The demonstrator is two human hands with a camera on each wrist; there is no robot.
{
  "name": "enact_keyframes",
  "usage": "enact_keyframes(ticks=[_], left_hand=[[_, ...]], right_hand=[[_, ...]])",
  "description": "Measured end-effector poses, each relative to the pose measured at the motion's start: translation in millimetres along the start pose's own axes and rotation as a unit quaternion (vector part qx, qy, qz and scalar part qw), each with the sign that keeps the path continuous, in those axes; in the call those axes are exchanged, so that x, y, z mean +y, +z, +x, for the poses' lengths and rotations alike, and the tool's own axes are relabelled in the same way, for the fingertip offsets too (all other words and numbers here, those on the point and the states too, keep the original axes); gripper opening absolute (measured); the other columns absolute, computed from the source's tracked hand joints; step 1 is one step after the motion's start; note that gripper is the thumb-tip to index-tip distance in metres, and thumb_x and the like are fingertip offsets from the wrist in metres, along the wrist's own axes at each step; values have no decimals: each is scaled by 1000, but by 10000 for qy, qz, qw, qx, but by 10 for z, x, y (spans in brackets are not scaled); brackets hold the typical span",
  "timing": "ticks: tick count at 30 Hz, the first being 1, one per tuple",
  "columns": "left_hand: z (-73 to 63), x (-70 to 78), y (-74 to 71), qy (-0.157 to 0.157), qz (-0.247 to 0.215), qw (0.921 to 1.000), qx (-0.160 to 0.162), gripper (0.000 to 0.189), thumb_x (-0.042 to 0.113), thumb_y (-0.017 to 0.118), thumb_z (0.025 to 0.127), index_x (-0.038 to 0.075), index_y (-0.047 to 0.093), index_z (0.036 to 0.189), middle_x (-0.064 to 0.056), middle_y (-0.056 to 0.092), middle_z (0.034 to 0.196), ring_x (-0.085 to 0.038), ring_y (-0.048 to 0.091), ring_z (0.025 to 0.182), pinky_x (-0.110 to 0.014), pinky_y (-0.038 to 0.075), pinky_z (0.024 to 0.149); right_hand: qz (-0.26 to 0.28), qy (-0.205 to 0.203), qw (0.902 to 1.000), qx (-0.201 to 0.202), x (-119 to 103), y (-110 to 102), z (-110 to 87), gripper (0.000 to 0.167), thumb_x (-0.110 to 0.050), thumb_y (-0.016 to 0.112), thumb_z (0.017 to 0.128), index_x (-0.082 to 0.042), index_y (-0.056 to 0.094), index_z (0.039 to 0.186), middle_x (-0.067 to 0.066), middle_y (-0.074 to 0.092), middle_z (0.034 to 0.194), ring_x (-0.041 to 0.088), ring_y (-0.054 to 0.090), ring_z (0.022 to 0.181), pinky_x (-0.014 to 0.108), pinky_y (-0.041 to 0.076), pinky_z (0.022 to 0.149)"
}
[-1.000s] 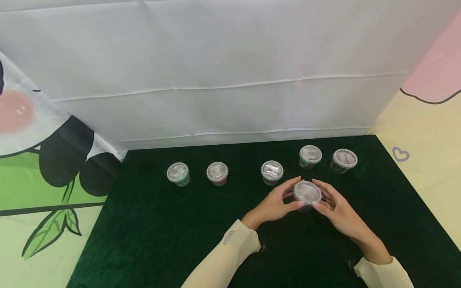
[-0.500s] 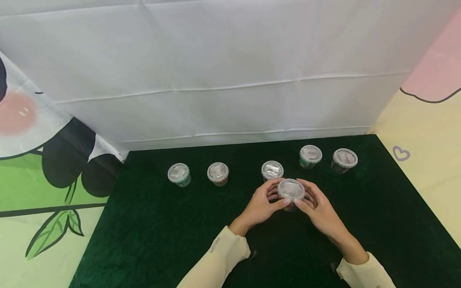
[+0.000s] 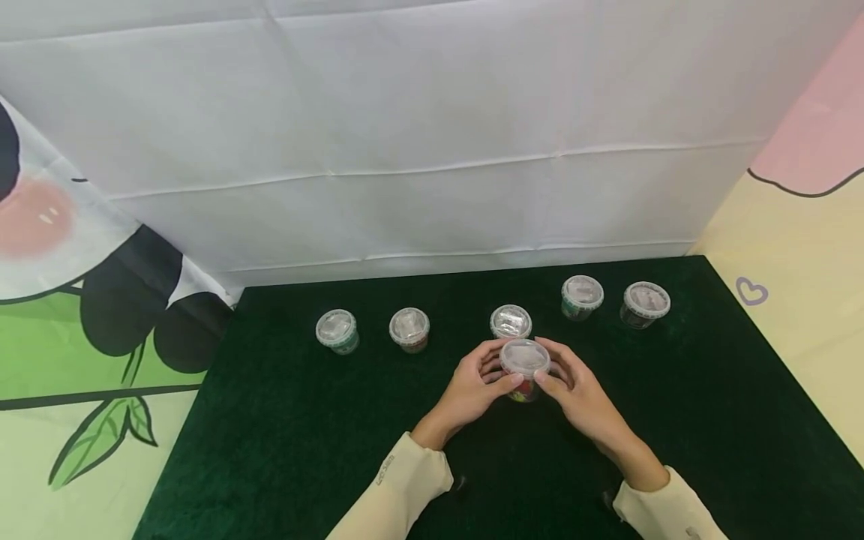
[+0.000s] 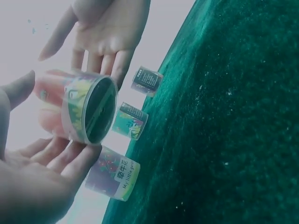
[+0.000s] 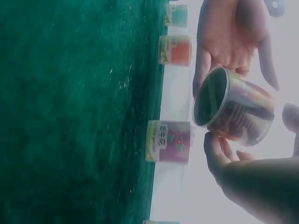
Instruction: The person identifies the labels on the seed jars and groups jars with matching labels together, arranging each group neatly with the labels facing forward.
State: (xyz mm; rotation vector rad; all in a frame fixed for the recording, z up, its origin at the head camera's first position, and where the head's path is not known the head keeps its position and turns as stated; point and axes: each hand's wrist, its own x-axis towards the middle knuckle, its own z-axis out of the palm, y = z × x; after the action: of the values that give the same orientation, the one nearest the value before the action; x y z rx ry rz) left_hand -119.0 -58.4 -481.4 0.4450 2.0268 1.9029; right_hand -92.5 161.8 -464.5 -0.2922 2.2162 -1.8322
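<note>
Both hands hold a small round clear plastic tub (image 3: 525, 357) with a lid, one hand on each side, thumbs toward me and fingers behind. My left hand (image 3: 466, 391) grips its left side; my right hand (image 3: 589, 401) grips its right. The tub is raised off the table: its dark round base shows in the left wrist view, with a yellow and green printed label (image 4: 77, 105) around the wall. In the right wrist view the same tub (image 5: 247, 112) leans between the hands. A purple-labelled tub (image 5: 175, 142) stands right behind it, partly hidden by it in the head view.
Further lidded tubs stand on the dark green cloth-covered table (image 3: 304, 450): a green one (image 3: 337, 330) and a reddish one (image 3: 409, 330) at left, another green one (image 3: 582, 298) and a dark one (image 3: 644, 305) at right. A white cloth wall (image 3: 418, 210) rises behind the table.
Both hands have carried the tub to the left, from in front of the right-hand tubs to in front of the purple-labelled one. The standing tubs keep their places.
</note>
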Motion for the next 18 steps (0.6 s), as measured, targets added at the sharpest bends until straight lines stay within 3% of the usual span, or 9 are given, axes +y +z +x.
enact_keyframes(ticks=[6, 18], left_hand=[[-34, 1, 21, -112, -23, 9988, 483, 55, 16, 71, 102, 6, 47, 151, -15, 56, 148, -31, 57, 138, -50, 47, 117], [-79, -15, -80, -277, -35, 9990, 344, 55, 19, 64, 107, 9, 43, 157, -15, 55, 153, -32, 51, 144, -50, 41, 121]], right_hand=[[-57, 128, 9998, 126, -14, 87, 68, 58, -18, 57, 110, -4, 33, 161, 24, 37, 163, 45, 40, 149, 61, 42, 118], [45, 69, 9999, -70, -18, 116, 113, 59, -19, 56, 111, -2, 31, 162, 26, 32, 165, 48, 33, 153, 63, 38, 119]])
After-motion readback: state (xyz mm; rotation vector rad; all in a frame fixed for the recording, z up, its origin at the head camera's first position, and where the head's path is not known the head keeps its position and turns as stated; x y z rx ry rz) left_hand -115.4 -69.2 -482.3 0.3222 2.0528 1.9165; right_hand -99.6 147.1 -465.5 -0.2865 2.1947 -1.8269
